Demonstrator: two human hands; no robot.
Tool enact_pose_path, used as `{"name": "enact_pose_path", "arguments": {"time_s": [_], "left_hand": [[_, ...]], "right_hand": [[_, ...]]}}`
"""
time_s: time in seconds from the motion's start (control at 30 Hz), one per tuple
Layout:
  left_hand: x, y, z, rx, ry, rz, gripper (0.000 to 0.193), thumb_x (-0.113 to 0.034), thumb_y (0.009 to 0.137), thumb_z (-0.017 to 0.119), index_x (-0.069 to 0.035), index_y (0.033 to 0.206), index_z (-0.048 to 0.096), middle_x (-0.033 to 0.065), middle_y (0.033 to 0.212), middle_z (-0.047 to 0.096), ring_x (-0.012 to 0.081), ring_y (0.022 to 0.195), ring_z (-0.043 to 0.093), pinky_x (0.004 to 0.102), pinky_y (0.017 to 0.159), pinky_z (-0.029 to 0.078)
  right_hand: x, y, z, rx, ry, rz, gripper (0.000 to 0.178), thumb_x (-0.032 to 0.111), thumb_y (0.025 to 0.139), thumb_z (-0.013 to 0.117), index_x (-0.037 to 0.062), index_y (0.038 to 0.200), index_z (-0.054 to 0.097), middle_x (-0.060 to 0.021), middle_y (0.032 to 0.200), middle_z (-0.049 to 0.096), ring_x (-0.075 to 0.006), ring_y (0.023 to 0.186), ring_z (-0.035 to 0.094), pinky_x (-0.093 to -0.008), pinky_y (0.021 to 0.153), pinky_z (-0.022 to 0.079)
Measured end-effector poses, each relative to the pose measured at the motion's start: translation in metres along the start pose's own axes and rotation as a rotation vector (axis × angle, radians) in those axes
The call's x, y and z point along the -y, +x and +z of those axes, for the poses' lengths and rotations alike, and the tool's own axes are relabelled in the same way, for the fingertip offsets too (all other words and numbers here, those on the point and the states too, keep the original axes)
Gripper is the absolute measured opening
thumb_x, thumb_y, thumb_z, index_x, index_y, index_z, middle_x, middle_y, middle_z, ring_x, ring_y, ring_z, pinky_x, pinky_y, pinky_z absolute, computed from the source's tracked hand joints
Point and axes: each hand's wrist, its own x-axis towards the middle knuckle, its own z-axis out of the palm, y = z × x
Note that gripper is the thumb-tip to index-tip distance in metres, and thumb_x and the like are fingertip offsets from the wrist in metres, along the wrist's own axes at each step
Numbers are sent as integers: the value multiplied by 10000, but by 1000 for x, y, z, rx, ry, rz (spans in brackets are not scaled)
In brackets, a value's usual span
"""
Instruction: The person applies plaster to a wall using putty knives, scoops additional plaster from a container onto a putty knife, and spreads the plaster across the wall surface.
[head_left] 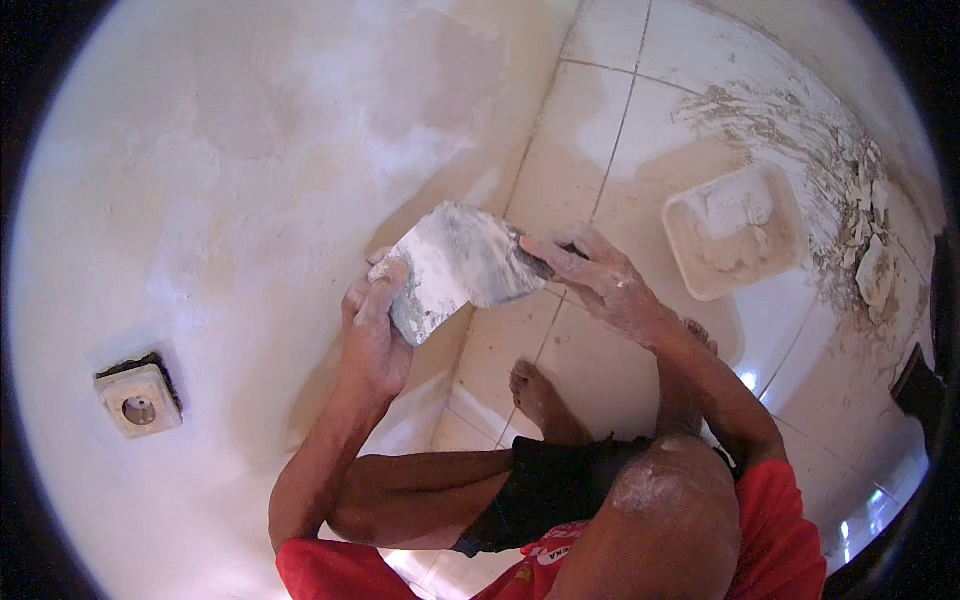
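Observation:
In front of me, my left hand (375, 325) pinches a flat plate (422, 290) smeared with white plaster by its left edge. My right hand (605, 285) is closed around the dark handle end of a putty knife (490, 258). The knife's broad, plaster-streaked blade meets or overlaps the plate, and the exact line between them is hard to make out. White dust coats both hands. To the right of my right hand, a pale square tub (685, 255) holds white plaster or powder.
A patchy plastered wall (250, 200) fills the left side, with a wall socket (140, 402) sticking out of it. Tiled floor (600, 100) lies to the right, smeared white. Plaster chunks (875, 270) and debris lie along the far right. My bare feet (540, 400) are below the tools.

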Motion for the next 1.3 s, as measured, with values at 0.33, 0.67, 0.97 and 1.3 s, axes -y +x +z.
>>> {"name": "enact_pose_path", "arguments": {"time_s": [0.33,0.67,0.97,1.3], "left_hand": [[-14,-9,-3,10,493,490,207,-107,926,582,-11,1104,537,32,970,574,95,873,554,266,754,472],[-5,-11,-26,378,1687,1044,337,1,731,654,-71,1058,620,122,878,656,281,735,636,367,613,512],[-37,-77,-62,380,1762,519,338,9,753,668,-63,1077,608,142,831,658,298,638,623,369,572,495],[-29,-96,-62,197,1365,241,153,-95,870,632,-21,1003,613,144,910,699,252,714,678,320,662,526]], "right_hand": [[-3,-27,-23,-31,722,870,260,169,967,504,0,1138,604,-70,797,633,-120,566,577,-258,516,498],[-9,-38,-27,156,1236,956,274,237,942,535,-14,1001,627,-41,717,638,-47,429,467,-203,362,396],[-97,86,-38,-235,358,600,353,284,955,490,30,1176,597,-14,648,509,-84,483,469,-249,474,428],[-144,112,46,-342,-237,342,426,237,916,528,56,1301,531,-137,779,594,-264,664,580,-354,644,498]]}}
